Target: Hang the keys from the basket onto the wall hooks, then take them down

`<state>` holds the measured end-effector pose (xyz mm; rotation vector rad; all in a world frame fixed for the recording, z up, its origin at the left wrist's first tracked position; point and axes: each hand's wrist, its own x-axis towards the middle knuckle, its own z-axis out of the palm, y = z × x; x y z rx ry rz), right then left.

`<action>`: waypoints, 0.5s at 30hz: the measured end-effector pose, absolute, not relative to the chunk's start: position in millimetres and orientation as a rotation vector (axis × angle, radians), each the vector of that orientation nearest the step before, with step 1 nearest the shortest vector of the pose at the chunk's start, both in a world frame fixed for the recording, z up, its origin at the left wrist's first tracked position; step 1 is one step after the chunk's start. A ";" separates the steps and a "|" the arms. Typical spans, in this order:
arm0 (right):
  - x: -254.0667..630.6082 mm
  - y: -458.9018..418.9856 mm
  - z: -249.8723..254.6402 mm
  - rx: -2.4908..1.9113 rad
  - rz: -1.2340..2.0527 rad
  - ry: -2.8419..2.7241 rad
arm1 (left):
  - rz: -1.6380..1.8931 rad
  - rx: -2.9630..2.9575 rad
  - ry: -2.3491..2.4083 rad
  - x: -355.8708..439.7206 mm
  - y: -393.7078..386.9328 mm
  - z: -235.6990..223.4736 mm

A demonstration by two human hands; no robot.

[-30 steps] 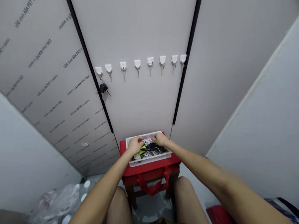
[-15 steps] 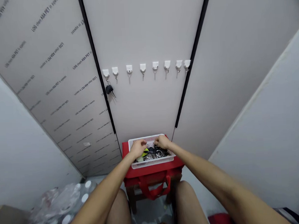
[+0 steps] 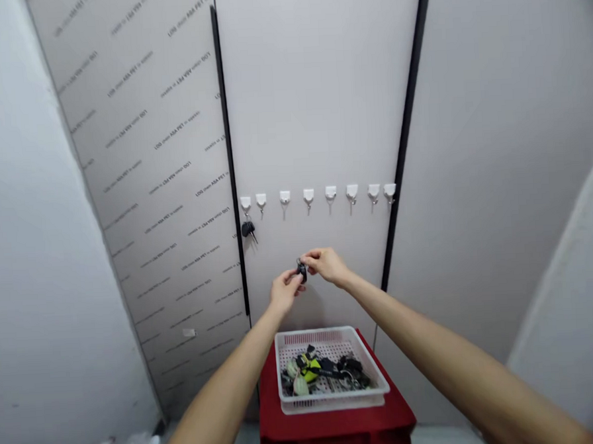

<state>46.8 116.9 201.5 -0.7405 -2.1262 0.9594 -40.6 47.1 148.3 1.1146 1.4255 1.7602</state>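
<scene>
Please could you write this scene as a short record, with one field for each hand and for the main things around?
Left hand: grips a black key-like item
Right hand: fingertips at the top of the same item
White basket: on a red surface; holds a yellow-green thing and dark small items
White hooks: eight, in a row on a pale panel
Black keys: hanging from the leftmost hook

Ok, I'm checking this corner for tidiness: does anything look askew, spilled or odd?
Nothing looks spilled; jumbled items lie inside the white basket. One mild oddity: the hooks are unevenly spaced, the two at each end closer together than the others.
</scene>
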 end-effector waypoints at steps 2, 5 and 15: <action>28.4 118.5 226.6 -0.692 0.851 -2.076 | 1.866 1.112 1.431 -53.1 50.1 177.8; 1.6 119.4 260.5 -0.651 0.764 -2.017 | 1.991 1.110 1.443 -72.6 53.9 215.0; -66.4 123.3 295.0 -0.876 0.334 -2.088 | 2.122 0.941 1.539 -120.1 65.1 248.7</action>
